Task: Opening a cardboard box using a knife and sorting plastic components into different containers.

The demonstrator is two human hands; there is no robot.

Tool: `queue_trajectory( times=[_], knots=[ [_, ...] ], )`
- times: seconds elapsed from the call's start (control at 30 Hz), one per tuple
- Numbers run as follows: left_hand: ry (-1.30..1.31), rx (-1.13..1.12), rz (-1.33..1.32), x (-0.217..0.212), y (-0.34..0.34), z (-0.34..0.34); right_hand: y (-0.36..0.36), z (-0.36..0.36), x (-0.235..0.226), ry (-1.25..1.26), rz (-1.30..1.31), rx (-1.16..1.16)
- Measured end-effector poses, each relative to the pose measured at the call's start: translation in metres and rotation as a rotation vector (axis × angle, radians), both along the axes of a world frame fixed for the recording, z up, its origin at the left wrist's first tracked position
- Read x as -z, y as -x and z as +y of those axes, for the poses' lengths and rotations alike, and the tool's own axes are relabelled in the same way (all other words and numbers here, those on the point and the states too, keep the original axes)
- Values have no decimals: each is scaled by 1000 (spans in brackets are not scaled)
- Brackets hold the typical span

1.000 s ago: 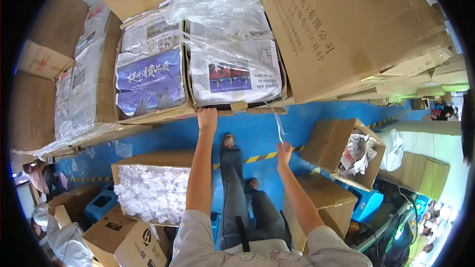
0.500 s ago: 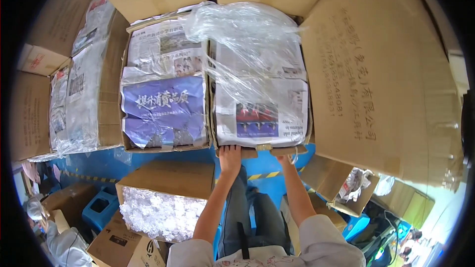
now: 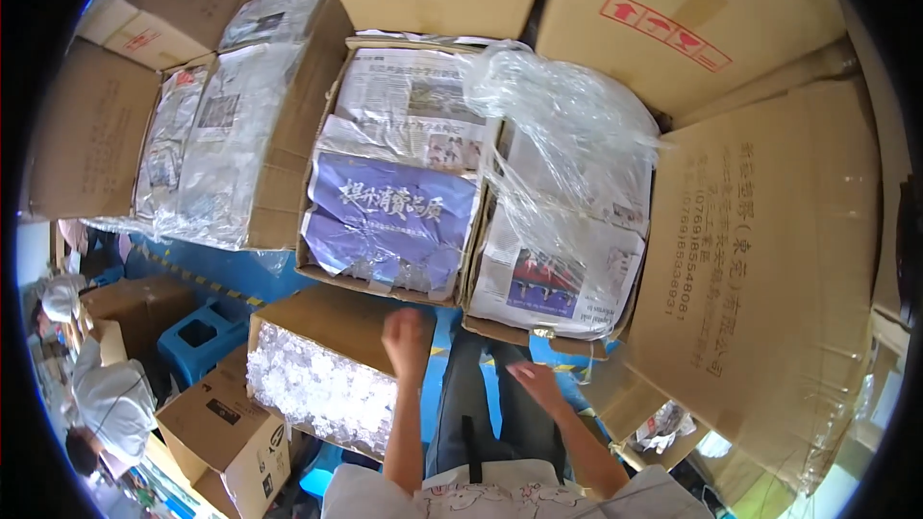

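Observation:
My left hand (image 3: 404, 339) hangs in the air just below the front edge of an open cardboard box (image 3: 332, 279) lined with newspaper (image 3: 389, 216). It holds nothing, fingers loosely apart. My right hand (image 3: 536, 384) is lower, below a second open box (image 3: 500, 330) that has newspaper (image 3: 558, 269) and loose clear plastic film (image 3: 567, 125) over it. That hand is also empty and touches nothing. Both boxes sit side by side in front of me. My legs (image 3: 481, 404) in dark trousers show beneath the hands.
An open box of small clear pieces (image 3: 312, 389) stands at my lower left. More cardboard boxes (image 3: 769, 259) surround me on all sides. A blue stool (image 3: 197, 336) and a crouching person (image 3: 106, 394) are at the far left. The floor (image 3: 231, 274) is blue.
Both hands have let go of the right box's front edge and dropped back toward me. The view has tilted, so the boxes sit higher and closer.

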State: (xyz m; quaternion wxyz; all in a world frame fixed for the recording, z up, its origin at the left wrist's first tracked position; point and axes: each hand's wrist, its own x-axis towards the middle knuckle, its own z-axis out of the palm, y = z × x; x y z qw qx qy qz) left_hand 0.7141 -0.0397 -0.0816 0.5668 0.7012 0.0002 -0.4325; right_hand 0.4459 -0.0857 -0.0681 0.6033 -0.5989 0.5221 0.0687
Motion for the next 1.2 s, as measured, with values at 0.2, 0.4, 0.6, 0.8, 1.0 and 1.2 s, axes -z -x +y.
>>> queue_trajectory(
  times=[0.2, 0.4, 0.6, 0.8, 1.0, 1.2],
  knots=[
    [-57, -570, 348, 48, -99, -13, -185, -41, -20, 961, -269, -327],
    [-192, -451, 135, 58, -131, -19, -229, -48, 21, 910, 119, -548],
    [-448, 25, 167, 32, -146, -13, -216, -43, 34, 997, 264, -534],
    [-512, 47, 20, 38, -140, -3, -230, -32, 37, 1077, 367, -758],
    [-485, 63, -216, 64, -132, 19, -233, -30, 30, 1126, 334, -909],
    [-419, -7, -211, 66, -124, 29, -237, -25, 24, 1065, 352, -954]
  ],
)
